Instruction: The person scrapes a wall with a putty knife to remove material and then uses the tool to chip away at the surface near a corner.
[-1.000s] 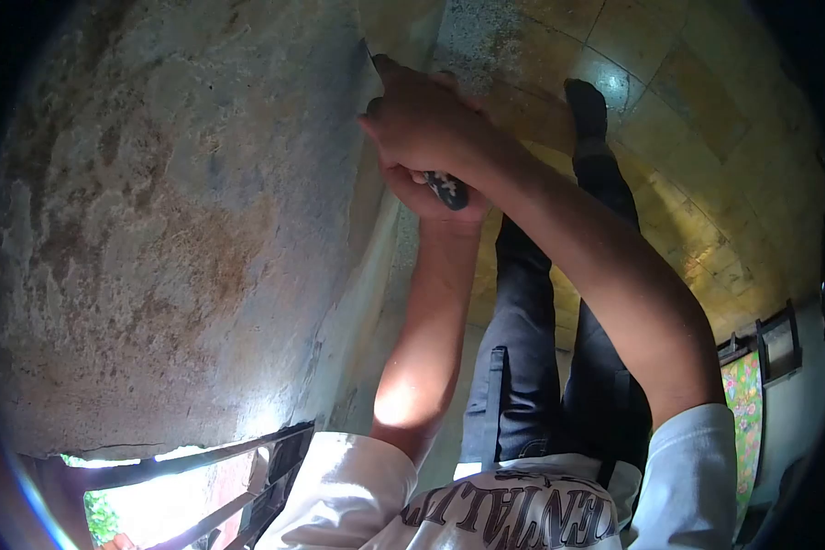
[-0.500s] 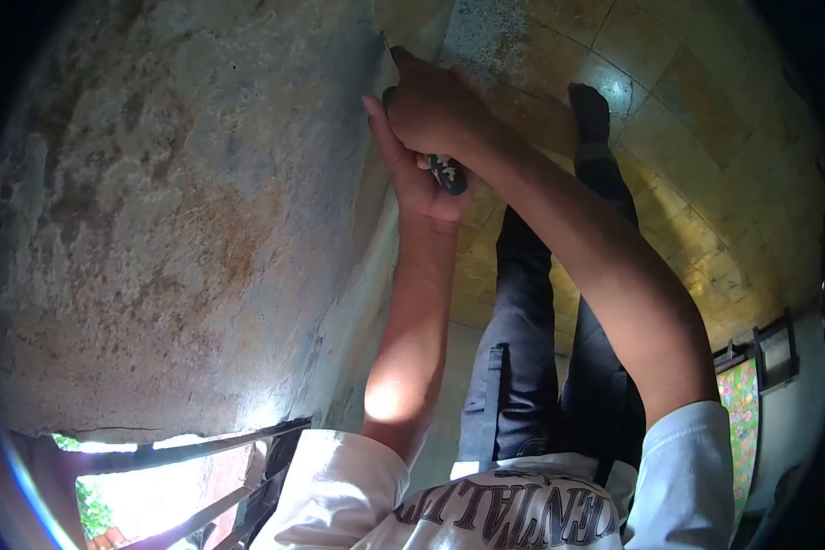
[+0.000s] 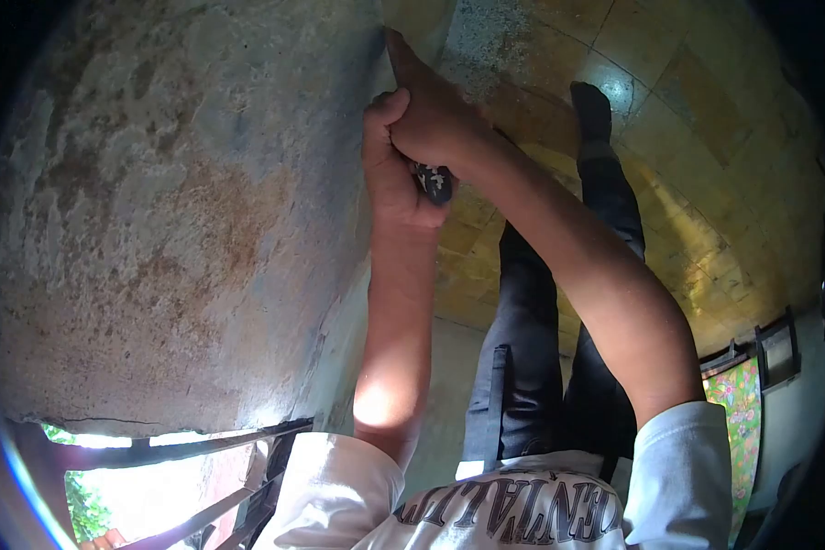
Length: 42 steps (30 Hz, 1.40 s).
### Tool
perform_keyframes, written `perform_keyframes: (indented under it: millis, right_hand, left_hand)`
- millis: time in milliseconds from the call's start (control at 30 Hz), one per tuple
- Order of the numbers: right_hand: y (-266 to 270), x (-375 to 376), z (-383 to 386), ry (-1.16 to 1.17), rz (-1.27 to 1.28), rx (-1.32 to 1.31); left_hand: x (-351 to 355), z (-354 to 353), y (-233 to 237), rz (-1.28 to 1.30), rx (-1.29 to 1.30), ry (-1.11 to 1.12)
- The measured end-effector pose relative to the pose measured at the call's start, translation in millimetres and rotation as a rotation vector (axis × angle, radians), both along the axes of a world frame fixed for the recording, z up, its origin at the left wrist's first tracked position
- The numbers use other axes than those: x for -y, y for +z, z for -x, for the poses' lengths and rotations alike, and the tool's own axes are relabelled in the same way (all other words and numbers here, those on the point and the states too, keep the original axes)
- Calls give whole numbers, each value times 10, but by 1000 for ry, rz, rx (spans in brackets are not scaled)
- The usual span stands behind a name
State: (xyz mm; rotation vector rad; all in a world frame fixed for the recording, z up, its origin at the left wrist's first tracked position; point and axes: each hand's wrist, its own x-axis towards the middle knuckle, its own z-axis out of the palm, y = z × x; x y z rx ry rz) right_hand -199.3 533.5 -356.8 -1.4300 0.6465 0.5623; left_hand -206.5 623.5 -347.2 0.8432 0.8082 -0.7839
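A hand tool with a dark handle (image 3: 437,186) flecked with pale spots is gripped close to the wall. Its working end is hidden behind my fingers, so its kind cannot be made out. My right hand (image 3: 435,115) wraps round the upper part, with a finger stretched toward the wall surface. Beneath it, my left hand (image 3: 397,179) is closed about the handle's butt end, its thumb lying against the right hand. The worn wall (image 3: 202,229), blotched and stained, rises directly left of both hands.
Pale crumbs (image 3: 486,46) lie on the yellowish tiled floor (image 3: 697,119) near the wall's base. A barred window (image 3: 192,449) lets in bright light at lower left. A floral curtain (image 3: 738,422) hangs at right. My dark-trousered legs (image 3: 522,339) stand below the arms.
Both hands have shifted slightly left, and the handle's butt end has swung a little toward me. My left thumb has folded down onto the right hand.
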Motion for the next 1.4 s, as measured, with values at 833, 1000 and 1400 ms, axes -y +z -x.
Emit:
perform_keyframes:
  millis: [833,1000,1400]
  right_hand:
    - [-116,106,24,56,146,91]
    - [-308,180,-90,181,87,97]
    - [-150,269,-39,117,46,112]
  left_hand:
    - [408,54,10,-51,-9,159]
    - [378,-21,-124,-14,-89,172]
    - [491,16,-28,-34,113,103]
